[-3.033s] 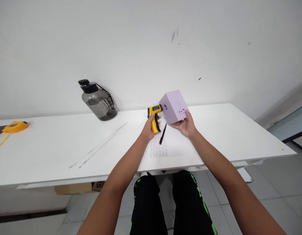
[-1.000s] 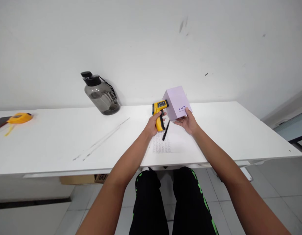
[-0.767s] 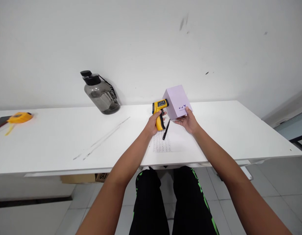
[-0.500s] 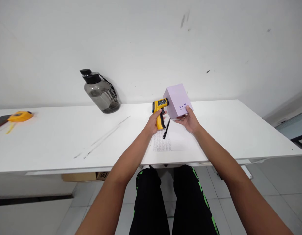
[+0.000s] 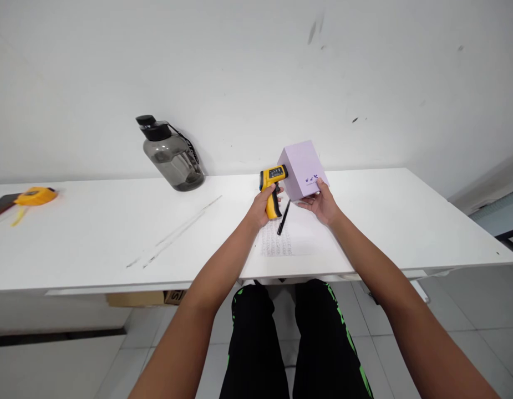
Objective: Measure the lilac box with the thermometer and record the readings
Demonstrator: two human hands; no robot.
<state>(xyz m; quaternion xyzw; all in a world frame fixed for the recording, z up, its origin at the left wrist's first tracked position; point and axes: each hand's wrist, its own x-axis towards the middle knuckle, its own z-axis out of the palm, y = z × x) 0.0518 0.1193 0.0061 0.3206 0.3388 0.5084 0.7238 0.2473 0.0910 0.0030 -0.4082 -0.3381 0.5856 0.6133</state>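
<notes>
My left hand is wrapped round the handle of a yellow and black infrared thermometer. Its black end points at a pale purple box, close against the left side face; I cannot tell whether the two touch. My right hand grips the lower right corner of the box, thumb on the printed face and fingers underneath. The box is tilted. Below, a black pen lies on a sheet of paper with rows of handwriting, partly covered by my left hand.
A grey water bottle with a black lid stands by the wall on the white table. At the far left lie a yellow tape measure and a dark flat object. A cardboard box sits under the table.
Both hands keep their hold on the thermometer and the box, almost unmoved. The whole view has shifted very slightly.
</notes>
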